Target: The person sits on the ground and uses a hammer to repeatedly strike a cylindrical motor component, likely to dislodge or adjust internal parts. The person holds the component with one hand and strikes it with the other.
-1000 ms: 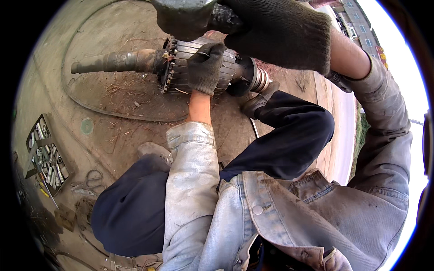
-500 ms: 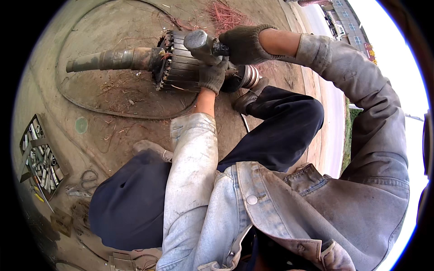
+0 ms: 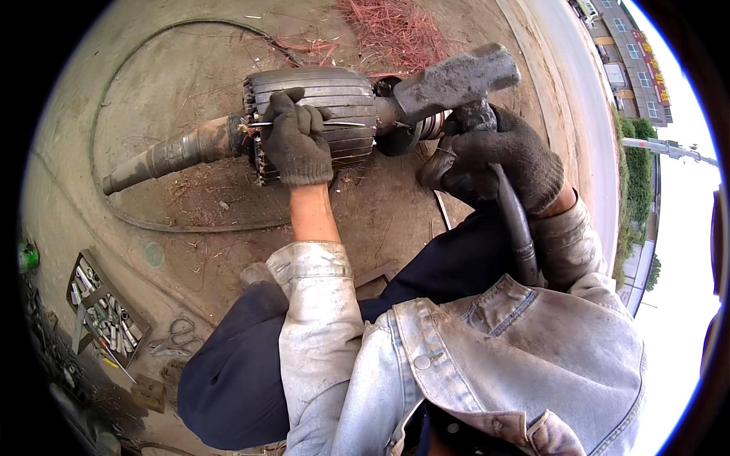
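Note:
A motor rotor with a slotted core lies on the dirt ground, its tapered shaft pointing left. My left hand, in a dark knitted glove, is closed around a thin metal rod that lies across the core's slotted side. The rod sticks out on both sides of the fingers. My right hand, gloved too, grips the dark handle of a sledgehammer just below its head. The hammer's head is raised over the rotor's right end and partly covers it.
Red wire scraps are heaped beyond the rotor. A black cable loops around it. To the left sit a metal tray of sockets and a pair of scissors. My shoe is close to the rotor's right end.
The hammer has swung from above the core to the right, now held with its head up. My left hand has moved left along the core, and the rod has come into sight.

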{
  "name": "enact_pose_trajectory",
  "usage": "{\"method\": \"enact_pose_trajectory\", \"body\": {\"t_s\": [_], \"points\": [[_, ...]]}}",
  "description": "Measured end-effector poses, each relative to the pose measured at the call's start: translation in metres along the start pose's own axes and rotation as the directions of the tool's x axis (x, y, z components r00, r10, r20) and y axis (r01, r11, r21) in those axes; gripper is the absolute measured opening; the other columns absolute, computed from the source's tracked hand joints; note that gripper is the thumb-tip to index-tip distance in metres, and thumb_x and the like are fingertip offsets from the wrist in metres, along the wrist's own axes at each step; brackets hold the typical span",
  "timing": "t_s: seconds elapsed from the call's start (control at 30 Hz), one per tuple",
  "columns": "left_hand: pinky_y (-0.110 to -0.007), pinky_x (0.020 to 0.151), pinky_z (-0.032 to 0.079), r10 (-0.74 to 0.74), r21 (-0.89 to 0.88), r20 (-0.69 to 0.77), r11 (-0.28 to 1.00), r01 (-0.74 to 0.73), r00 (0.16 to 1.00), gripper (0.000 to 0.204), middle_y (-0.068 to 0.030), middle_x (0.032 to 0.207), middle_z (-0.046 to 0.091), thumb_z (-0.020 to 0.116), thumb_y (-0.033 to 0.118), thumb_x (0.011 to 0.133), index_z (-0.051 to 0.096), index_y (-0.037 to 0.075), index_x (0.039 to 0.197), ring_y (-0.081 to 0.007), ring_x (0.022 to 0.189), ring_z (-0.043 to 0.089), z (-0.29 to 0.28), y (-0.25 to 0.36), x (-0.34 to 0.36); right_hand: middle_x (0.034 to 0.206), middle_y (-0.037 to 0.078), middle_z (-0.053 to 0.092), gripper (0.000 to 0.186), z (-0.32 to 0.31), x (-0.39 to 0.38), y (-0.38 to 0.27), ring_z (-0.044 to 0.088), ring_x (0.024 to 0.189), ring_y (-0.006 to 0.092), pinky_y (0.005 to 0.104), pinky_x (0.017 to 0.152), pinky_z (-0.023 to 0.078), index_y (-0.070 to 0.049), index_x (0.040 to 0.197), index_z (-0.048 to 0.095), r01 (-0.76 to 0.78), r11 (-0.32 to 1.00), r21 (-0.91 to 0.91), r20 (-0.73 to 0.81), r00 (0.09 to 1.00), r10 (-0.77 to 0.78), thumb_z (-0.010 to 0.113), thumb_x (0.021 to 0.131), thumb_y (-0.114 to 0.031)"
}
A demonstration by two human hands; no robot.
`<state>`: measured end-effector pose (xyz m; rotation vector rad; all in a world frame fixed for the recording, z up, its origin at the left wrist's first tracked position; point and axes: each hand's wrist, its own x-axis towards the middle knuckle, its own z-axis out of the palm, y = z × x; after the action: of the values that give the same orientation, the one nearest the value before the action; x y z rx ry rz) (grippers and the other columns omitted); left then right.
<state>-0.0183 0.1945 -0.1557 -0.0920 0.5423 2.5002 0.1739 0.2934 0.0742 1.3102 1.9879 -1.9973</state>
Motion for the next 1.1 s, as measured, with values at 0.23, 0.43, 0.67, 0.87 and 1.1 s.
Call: {"method": "enact_pose_trajectory", "body": {"t_s": [0.23,0.43,0.67,0.87,1.1], "points": [[-0.033,0.071,0.050,0.231,0.157,0.183,0.953,-0.260,0.956,0.045,0.0086,0.060,0.020,0.050,0.046,0.111,0.069,0.004,0.112,-0.0084,0.056,0.025,0.011,0.040,0.017,0.070,0.003,0.058,0.031,-0.049,0.016,0.034,0.052,0.045,0.0121,0.0251,0.043,0.042,0.002,0.111,0.059,-0.281,0.950,0.140,-0.037,0.957,0.288,0.074,0.087,-0.011],[-0.038,0.082,0.050,0.173,0.296,0.178,0.929,-0.221,0.969,0.047,0.0083,0.062,0.018,0.052,0.049,0.110,0.070,0.006,0.111,-0.0100,0.060,0.026,0.027,0.003,0.026,0.079,0.002,0.062,0.043,-0.057,0.005,0.032,0.057,0.054,0.0093,0.0250,0.048,0.045,0.003,0.121,0.061,-0.220,0.973,-0.073,-0.018,0.976,0.219,0.080,0.087,-0.013],[-0.041,0.078,0.053,0.206,0.462,0.251,0.833,-0.305,0.946,0.047,0.0074,0.061,0.024,0.054,0.048,0.109,0.069,0.004,0.106,-0.0115,0.059,0.031,0.025,0.010,0.017,0.080,0.001,0.061,0.043,-0.050,0.007,0.037,0.057,0.058,0.0090,0.0261,0.052,0.046,0.001,0.123,0.062,-0.221,0.957,-0.186,0.033,0.972,0.231,0.080,0.088,-0.015],[-0.042,0.076,0.055,0.263,0.245,0.059,0.931,-0.270,0.963,0.040,0.0060,0.061,0.029,0.058,0.039,0.109,0.066,0.001,0.099,-0.0108,0.058,0.033,-0.006,0.050,-0.003,0.090,0.003,0.067,0.043,0.005,0.001,0.041,0.061,0.075,0.0091,0.0263,0.066,0.050,0.002,0.122,0.064,-0.153,0.931,-0.331,0.005,0.986,0.164,0.080,0.085,-0.013],[-0.032,0.058,0.050,0.214,0.260,-0.035,0.945,-0.198,0.976,0.023,-0.0002,0.060,0.053,0.065,0.013,0.103,0.067,-0.006,0.089,-0.0114,0.052,0.049,-0.014,0.099,-0.027,0.089,0.006,0.070,0.040,0.110,-0.013,-0.047,0.068,0.073,0.0109,0.0295,0.064,0.055,-0.002,0.129,0.064,0.140,0.779,-0.611,0.237,0.971,0.012,0.073,0.094,-0.018]]}}
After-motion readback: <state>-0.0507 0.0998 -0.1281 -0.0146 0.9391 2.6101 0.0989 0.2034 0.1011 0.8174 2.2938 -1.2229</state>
